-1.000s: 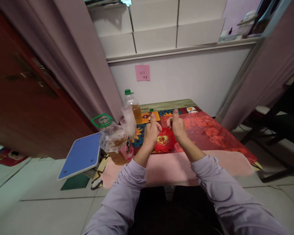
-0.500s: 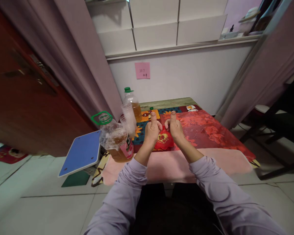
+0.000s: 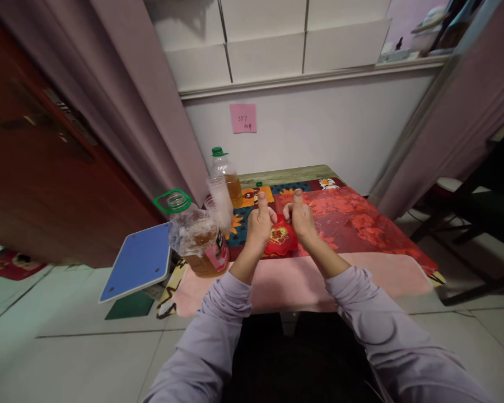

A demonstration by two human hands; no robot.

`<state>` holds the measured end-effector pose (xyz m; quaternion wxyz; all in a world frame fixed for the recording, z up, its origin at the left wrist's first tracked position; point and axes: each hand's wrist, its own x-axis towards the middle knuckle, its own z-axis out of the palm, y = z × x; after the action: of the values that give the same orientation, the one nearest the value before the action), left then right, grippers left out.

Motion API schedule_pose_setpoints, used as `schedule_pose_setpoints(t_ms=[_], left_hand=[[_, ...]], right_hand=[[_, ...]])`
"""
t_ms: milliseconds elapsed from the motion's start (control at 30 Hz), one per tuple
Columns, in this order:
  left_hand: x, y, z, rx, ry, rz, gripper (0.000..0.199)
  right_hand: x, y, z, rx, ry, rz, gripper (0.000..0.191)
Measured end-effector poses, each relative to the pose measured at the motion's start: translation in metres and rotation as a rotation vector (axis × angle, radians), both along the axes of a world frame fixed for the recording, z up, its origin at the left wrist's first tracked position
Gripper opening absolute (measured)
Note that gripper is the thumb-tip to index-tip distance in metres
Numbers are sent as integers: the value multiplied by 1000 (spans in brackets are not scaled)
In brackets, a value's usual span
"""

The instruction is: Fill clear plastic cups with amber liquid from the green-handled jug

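Both hands hover over the near part of the table, thumbs pointing up and the other fingers curled in. My left hand (image 3: 260, 224) is a closed fist with nothing visible in it. Opposite it, my right hand (image 3: 301, 220) makes the same shape, a small gap between the two. Below and between them lies a red scalloped dish (image 3: 282, 242) with a gold heart design. To the left stands a large uncapped bottle (image 3: 199, 240) of amber liquid with a green handle. Stacked clear plastic cups (image 3: 220, 196) rise behind it, beside a capped bottle (image 3: 234, 190).
A small green cap (image 3: 259, 184) lies near the table's back. The red patterned tablecloth (image 3: 353, 224) has a pink cloth (image 3: 294, 280) along its front edge. A blue-topped stand (image 3: 140, 260) is at the left, and a dark chair (image 3: 479, 224) at the right.
My hands keep the same thumbs-up pose, nearly still. The view has shifted very slightly; nothing on the table has moved.
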<state>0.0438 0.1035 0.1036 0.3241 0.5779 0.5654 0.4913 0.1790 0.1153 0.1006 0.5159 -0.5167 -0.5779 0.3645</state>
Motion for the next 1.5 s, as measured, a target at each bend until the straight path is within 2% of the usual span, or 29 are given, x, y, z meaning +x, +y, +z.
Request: schedule_pose_setpoints(t_ms=[100,167,233,367,467,567,700,800,867,933,1067,1167,1267,1333,1433,1500], left_hand=[[-5,-4,-7,7,54,-8,88],[-12,-15,-21,13,105,-16,81],[-21,-33,-43,20,165,-16,69],[-45,-75,-99,7,298,-6,44],[-60,-97,-130,8,412,-32,34],[-66,-105,-145,17,510,-80,28],[-68,-105,-153,34,605,-106,23],[-69,-104,-157,47,652,-119,21],[-69,-105,-160,49,676,-125,20],[-69,-105,-161,44,697,-123,20],[-68,-106,-161,37,725,-116,19],[-68,-107,-161,44,733,-117,20],[-68,-106,-162,55,734,-116,21],[-68,-105,-163,63,732,-117,21],[-68,-105,-163,74,731,-122,21],[-68,-106,-163,82,729,-126,21]], right_hand=[[2,-3,-7,10,38,14,93],[5,-12,-23,42,76,23,88],[9,-29,-50,66,102,28,83],[16,-67,-118,-7,91,89,78],[18,-84,-151,-31,-7,73,74],[17,-88,-162,0,-82,76,70],[17,-90,-164,30,-147,74,65],[16,-91,-151,74,-130,41,63],[9,-84,-127,139,-125,59,57],[-4,-69,-92,245,-155,131,45],[-49,-10,-22,481,-267,282,19],[-85,46,11,545,-371,305,13],[-117,93,29,552,-582,296,14],[-135,114,37,543,-723,307,21],[-156,132,45,510,-895,344,33],[-165,136,49,499,-971,364,33]])
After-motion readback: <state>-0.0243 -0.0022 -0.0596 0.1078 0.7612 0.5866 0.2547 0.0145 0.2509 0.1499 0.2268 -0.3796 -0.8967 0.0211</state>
